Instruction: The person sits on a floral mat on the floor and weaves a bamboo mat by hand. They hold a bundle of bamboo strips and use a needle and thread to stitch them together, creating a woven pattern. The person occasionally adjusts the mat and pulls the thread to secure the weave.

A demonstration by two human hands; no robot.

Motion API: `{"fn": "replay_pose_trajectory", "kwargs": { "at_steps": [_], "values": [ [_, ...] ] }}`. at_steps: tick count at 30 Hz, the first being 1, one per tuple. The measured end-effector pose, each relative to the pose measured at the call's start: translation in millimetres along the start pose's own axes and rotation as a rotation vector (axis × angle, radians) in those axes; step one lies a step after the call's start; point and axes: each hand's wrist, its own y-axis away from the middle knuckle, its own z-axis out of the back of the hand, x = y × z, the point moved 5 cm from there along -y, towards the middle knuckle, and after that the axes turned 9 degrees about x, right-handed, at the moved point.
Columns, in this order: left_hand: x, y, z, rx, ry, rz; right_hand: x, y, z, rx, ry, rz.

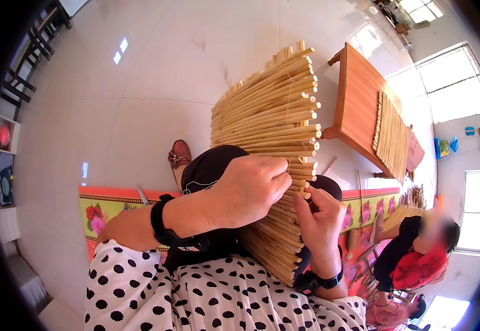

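Where the pale-yellow mat of slim, round stalks [262, 116] drapes over my black-clad thighs [209, 163], stalks running left to right, my right hand [323, 212], nearer the cut ends [316, 146], pinches one stalk [305, 195]; my left hand [256, 185] presses its fingers together beside it, their grip hidden.

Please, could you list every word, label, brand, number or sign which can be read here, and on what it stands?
No readable text anywhere.
Stick mat: no writing visible.
Black wristband on the left arm: none readable.
Blue-and-yellow bag by the right-hand wall: too small and blurred to tell whether anything is printed.
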Motion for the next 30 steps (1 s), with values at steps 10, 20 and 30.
{"fn": "replay_pose_trajectory", "kwargs": {
  "at_steps": [10, 20, 30],
  "values": [
    [-19.9, 8.5, 18.7, 0.067, -0.075, 0.060, 31.8, -3.8, 2.3, 0.110, 0.144, 0.208],
    [-41.8, 56.2, 30.6, -0.047, -0.044, 0.225, 54.2, 20.2, -23.2, 0.187, 0.035, 0.277],
    [-50.5, 96.9, 48.1, -0.040, 0.053, 0.444, 61.2, 28.2, -34.8, 0.359, -0.190, 0.435]
  ]
}}
